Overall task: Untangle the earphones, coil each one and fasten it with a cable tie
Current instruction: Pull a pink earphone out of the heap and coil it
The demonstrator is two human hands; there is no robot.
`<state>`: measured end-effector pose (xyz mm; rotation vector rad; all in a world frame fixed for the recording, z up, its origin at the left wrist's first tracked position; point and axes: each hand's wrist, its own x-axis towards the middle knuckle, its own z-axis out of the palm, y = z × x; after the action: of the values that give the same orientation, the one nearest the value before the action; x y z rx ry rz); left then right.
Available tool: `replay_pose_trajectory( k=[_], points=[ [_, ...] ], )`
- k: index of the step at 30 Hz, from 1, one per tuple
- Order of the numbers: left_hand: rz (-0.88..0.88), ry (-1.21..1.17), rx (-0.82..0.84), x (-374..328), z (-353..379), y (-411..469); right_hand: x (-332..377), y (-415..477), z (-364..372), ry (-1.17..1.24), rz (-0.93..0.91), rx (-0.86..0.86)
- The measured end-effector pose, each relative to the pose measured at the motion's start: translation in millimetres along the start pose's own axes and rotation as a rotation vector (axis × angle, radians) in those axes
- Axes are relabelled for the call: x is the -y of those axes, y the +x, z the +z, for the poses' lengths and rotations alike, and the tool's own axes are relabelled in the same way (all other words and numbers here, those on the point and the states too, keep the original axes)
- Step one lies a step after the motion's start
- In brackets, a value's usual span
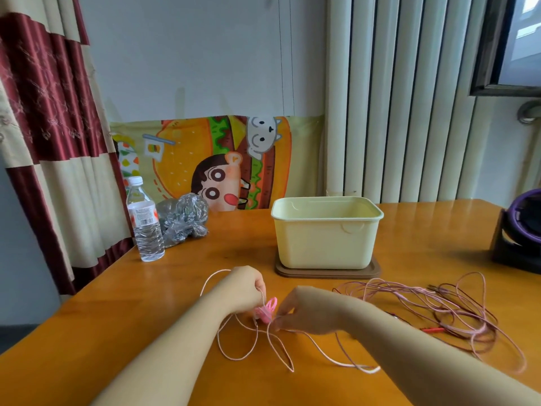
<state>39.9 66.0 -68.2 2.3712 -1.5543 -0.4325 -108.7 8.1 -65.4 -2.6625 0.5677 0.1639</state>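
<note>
While both hands meet at the middle of the desk [205,253], they work on one pink earphone cable [248,342]. The left hand [244,285] is curled, its fingers closed round the cable, which arcs up and over behind the wrist. The right hand [304,310] pinches the same cable between thumb and forefinger. Between the two hands sits a small pink bundle [266,310]; whether it is wound cable or earbuds cannot be told. From there the cable falls in loose loops onto the desk in front of the forearms.

To the right, well apart from the hands, lies a tangle of earphones [439,312], pink and darker cords crossing one another, with thin red strips [433,329] at its near side. Behind the hands a cream box [326,238] stands open on a brown lid [328,273]. At the far left edge stand a water bottle [145,221] and, just beside it, a crumpled plastic bag [183,219]. A cartoon cloth [210,162] hangs on the wall behind.
</note>
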Motion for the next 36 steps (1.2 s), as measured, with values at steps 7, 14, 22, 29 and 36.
replay_pose_trajectory(
  k=[7,14,22,29,36],
  points=[
    [0.009,-0.138,-0.028,19.2,-2.4,1.0,-3.6,15.5,13.9,0.046,-0.005,-0.06],
    [-0.03,-0.057,0.103,28.7,-5.6,-7.9,-0.2,20.3,19.5,0.065,-0.017,-0.052],
    [-0.035,-0.125,0.168,29.2,-2.8,-4.4,1.6,21.2,22.3,0.055,-0.023,-0.033],
    [-0.018,-0.309,0.082,26.0,2.5,-4.7,-3.8,21.2,17.0,0.056,0.037,-0.062],
    [-0.095,-0.203,0.195,28.8,-7.2,-18.9,-7.4,20.6,15.2,0.151,0.095,-0.055]
  ],
)
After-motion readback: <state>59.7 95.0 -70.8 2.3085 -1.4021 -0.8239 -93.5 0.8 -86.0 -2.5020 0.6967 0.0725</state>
